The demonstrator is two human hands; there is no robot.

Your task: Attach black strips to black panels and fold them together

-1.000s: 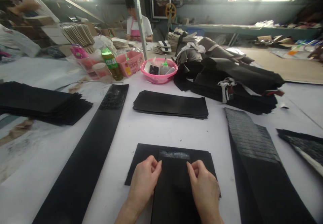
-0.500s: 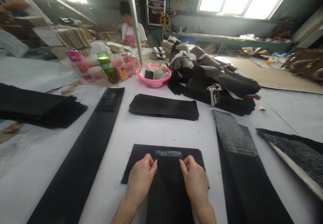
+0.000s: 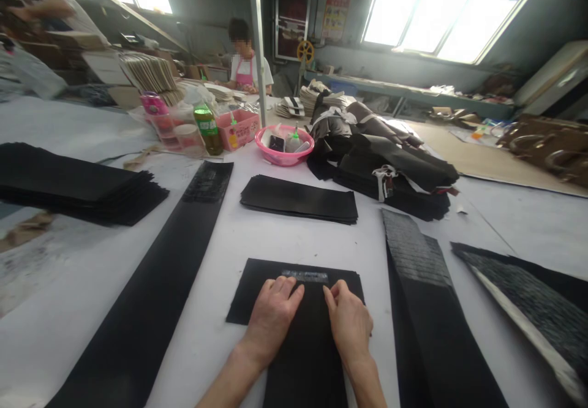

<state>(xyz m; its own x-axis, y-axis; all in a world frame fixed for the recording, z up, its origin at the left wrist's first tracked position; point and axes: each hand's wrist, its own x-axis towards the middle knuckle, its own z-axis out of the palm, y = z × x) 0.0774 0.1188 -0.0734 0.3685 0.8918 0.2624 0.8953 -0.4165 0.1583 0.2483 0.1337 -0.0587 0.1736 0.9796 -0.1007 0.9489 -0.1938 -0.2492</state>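
A long black strip [image 3: 303, 353] runs away from me over a flat black rectangular piece [image 3: 243, 298]. Just beyond the strip's far end, a shiny, whitish band [image 3: 305, 276] shows on that piece. My left hand [image 3: 275, 310] lies on the strip's far left part, fingers pressed down close to the band and thumb apart. At the strip's far right corner, my right hand [image 3: 346, 316] pinches the edge between thumb and fingertips.
Behind lies a stack of short black pieces [image 3: 298, 200]. Long black strips [image 3: 179, 261] flank my hands, and a black stack [image 3: 68, 181] sits left. Farther back are a pink basin [image 3: 285, 155], a bottle [image 3: 208, 129] and piled dark material [image 3: 390, 163]. A person [image 3: 243, 65] sits beyond.
My left hand has gone from pinching the strip's left edge to lying over it, farther right. My right hand keeps its pinch. The whole view has shifted slightly.
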